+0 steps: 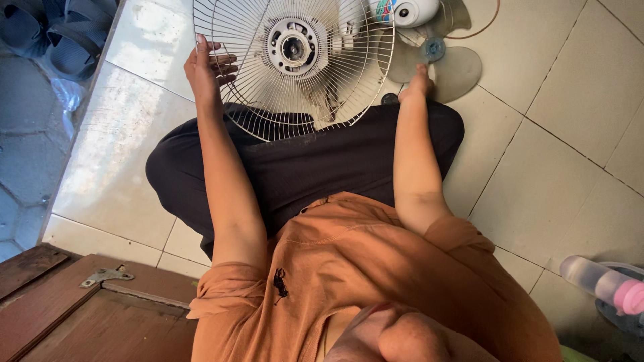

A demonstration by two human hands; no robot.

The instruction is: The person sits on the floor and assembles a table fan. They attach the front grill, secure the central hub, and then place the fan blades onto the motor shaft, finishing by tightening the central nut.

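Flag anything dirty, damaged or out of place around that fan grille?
The round white wire fan grille, held at its rim by the left hand, carries dark grime near its lower centre. The translucent fan blade lies detached on the pale tiled floor by the right hand. No bent wires visible.

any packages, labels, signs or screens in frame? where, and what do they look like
Sticker: top edge, on the white fan motor housing, small, teal and red patches.
Bottle: right edge on the floor, lying down, clear body, pink cap; no label visible.
No signs or screens.
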